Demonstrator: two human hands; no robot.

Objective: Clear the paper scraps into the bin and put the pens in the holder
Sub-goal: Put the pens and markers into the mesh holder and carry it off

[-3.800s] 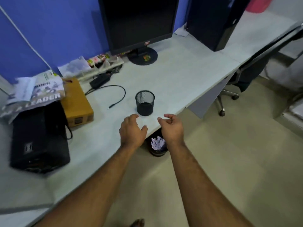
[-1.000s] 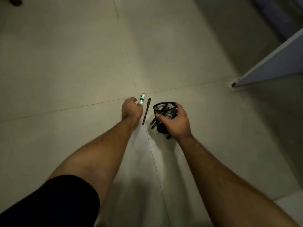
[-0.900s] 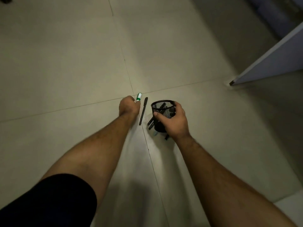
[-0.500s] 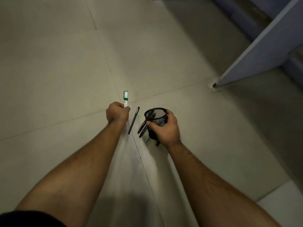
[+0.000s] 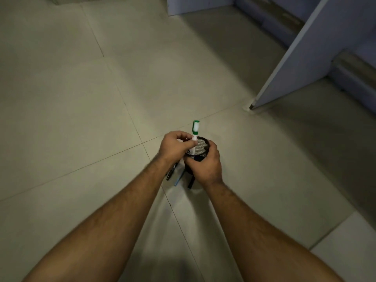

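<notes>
A black mesh pen holder is held above the tiled floor by my right hand, which wraps its near side. My left hand pinches a white marker with a green cap, upright, its lower end inside the holder's mouth. Below the hands, a few pens lie on the floor: a dark pen, a blue pen and a black pen, partly hidden by my wrists. No paper scraps or bin are in view.
Pale floor tiles fill the view. A blue-grey desk side panel stands on the floor at the right, with a second panel at the top.
My left hand lifted the green-capped marker off the floor and brought it right, over the holder, lowering its end inside. The right hand kept its grip on the holder. The view tilted.
</notes>
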